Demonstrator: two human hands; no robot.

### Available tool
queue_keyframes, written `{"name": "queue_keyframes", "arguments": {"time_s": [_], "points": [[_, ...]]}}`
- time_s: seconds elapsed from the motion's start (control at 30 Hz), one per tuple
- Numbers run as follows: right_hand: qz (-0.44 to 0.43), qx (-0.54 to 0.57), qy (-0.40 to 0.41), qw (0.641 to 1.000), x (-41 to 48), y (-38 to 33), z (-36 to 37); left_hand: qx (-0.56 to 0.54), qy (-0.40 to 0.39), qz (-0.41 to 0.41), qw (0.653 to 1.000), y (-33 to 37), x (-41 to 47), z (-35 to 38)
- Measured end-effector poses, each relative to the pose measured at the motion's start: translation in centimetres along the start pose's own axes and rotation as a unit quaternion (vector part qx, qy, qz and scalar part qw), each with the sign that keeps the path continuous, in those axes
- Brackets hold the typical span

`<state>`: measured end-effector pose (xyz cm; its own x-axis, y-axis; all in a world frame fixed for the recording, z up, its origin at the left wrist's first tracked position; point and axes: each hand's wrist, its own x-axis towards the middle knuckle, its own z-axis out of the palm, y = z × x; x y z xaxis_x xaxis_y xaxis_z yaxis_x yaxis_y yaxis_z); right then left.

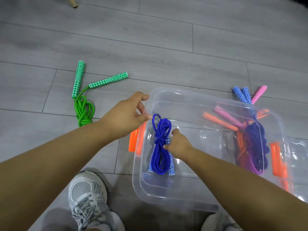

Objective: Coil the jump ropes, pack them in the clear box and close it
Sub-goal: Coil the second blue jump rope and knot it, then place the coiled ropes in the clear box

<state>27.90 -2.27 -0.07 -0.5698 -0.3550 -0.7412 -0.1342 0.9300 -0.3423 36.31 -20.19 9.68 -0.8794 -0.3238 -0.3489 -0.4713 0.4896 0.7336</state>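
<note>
Head view, looking straight down, and the right hand (pixel 178 144) is inside the clear box (pixel 196 200), thumb and fingertips curled round the blue jump rope (pixel 160 147) at its knotted middle, pinching the bundle against the box's left half; that rope is coiled and tied, its blue-and-white patterned handles lying under the cord and pointing toward the near wall, one loop reaching up to the far-left rim. Over on the other side, the left hand (pixel 128 114) is at that same left rim, thumb stretched to the far corner, fingers curled in on the edge, so it grips the box there, the index tip just beside the rope's top loop. An orange latch (pixel 135 142) hangs on the left wall below that hand, and a second orange latch (pixel 279 161) sits on the right side. A tangle of orange, pink and purple ropes (pixel 250 144) shows at the box's right end, blue and pink handles poking past the far-right corner; through the clear plastic I cannot tell whether they lie inside or behind it. Well apart on the grey plank floor (pixel 166 47), to the left, lies the green jump rope (pixel 84 110), knotted, handles splayed. White sneakers (pixel 88 197) stand at the near edge
</note>
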Motion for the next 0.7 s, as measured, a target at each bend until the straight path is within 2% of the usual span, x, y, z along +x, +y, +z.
{"name": "queue_keyframes", "arguments": {"time_s": [0.07,0.2,0.37,0.47,0.6,0.7], "points": [[-0.016,-0.039,-0.024,0.999,0.1,-0.1,0.7,-0.010,0.009,-0.001,1.000,-0.2,0.0,0.2],[-0.033,-0.057,-0.021,0.998,0.0,-0.7,1.3,-0.033,0.030,-0.004,0.999,-0.5,-0.2,0.5],[-0.042,-0.072,-0.032,0.996,-1.2,-1.6,-0.7,0.017,0.028,0.014,0.999,-0.5,-0.9,0.4],[-0.064,-0.096,-0.009,0.993,-2.4,-2.4,-2.8,-0.007,0.042,0.005,0.999,-1.2,-1.5,0.0],[-0.088,-0.124,0.026,0.988,-4.2,-3.4,-6.2,-0.098,0.074,-0.047,0.991,-3.6,-2.1,-0.5],[-0.124,-0.152,0.055,0.979,-6.1,-5.0,-8.7,-0.083,0.083,-0.074,0.990,-5.7,-2.7,-1.2]]}}
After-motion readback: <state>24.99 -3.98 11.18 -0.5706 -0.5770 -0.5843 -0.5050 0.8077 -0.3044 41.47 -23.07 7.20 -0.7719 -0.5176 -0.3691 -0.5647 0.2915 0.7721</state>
